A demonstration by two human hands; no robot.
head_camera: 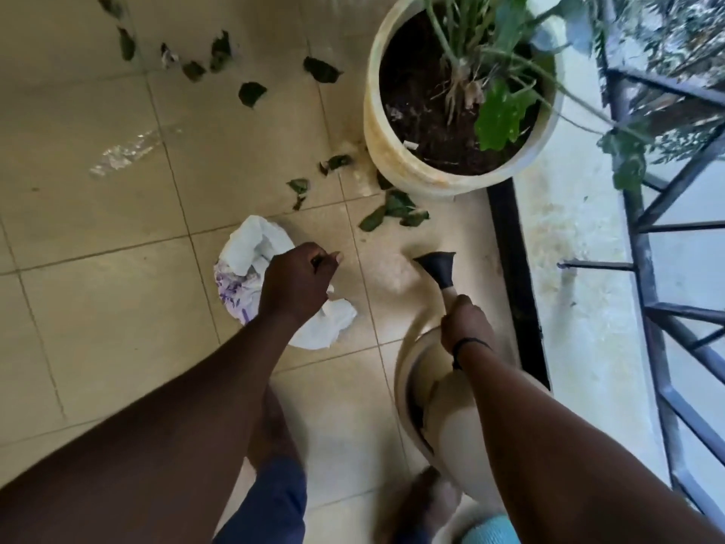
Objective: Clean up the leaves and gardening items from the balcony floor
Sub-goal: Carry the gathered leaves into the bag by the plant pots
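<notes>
Leaves (251, 93) lie scattered over the tiled floor (117, 237), a loose string of them at the far left and top, and another cluster (394, 214) lower down, just beside the base of the pot (376, 123). A wet, shiny patch (125, 151) marks the tiles well apart from both groups.

Nearer the person, a white bag (251, 245) with a purple print sits open on the floor. The left hand (298, 280) hovers over its right edge with fingers curled in; it seems to pinch the rim of the bag, though the grip itself is hidden under the knuckles.

To the right of the bag stands a beige watering can (451, 418), its black rose (439, 265) pointing up the frame toward the leaves by the pot. The right hand (465, 327) is wrapped around the spout just below the rose; a dark band circles that wrist.

The pot, pale and stained, holds dark soil and a green plant (502, 111). Further right run a black strip, a pale ledge (580, 268) and a dark metal railing (667, 308). Bare feet and blue trouser legs show at the bottom edge.
</notes>
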